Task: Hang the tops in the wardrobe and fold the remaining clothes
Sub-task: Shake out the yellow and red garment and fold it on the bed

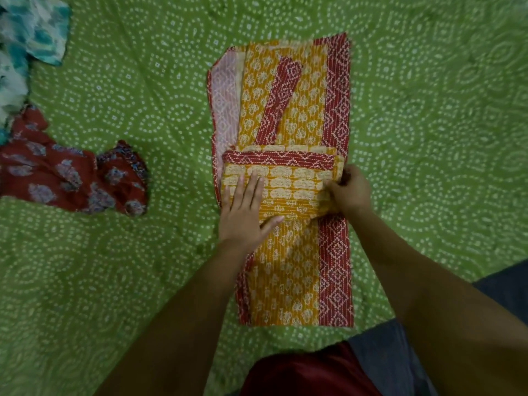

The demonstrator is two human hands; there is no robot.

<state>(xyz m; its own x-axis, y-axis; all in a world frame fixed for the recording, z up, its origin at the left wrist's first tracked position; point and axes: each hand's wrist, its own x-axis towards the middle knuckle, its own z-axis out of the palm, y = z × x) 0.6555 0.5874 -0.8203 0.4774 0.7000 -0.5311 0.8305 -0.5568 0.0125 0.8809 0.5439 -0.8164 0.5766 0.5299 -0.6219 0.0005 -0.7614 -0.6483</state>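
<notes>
At the centre of the green bedsheet (pixel 428 138), the yellow-and-red garment (pixel 288 110) lies in a long narrow strip with a cross-fold laid over its middle. The left hand (pixel 245 212) presses flat on this fold, fingers straight; the right hand (pixel 347 192) pinches the fold's right edge. The folding step appears midway. The next move likely calls for squaring that edge, then doubling the strip. A red printed garment (pixel 71 178) and a teal one (pixel 31 32) wait at left.

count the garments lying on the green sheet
3. The yellow garment lies mid-sheet under both hands, the red floral one crumpled at the left, the teal one at the top-left corner, cut by the frame. More may lie out of view.
</notes>
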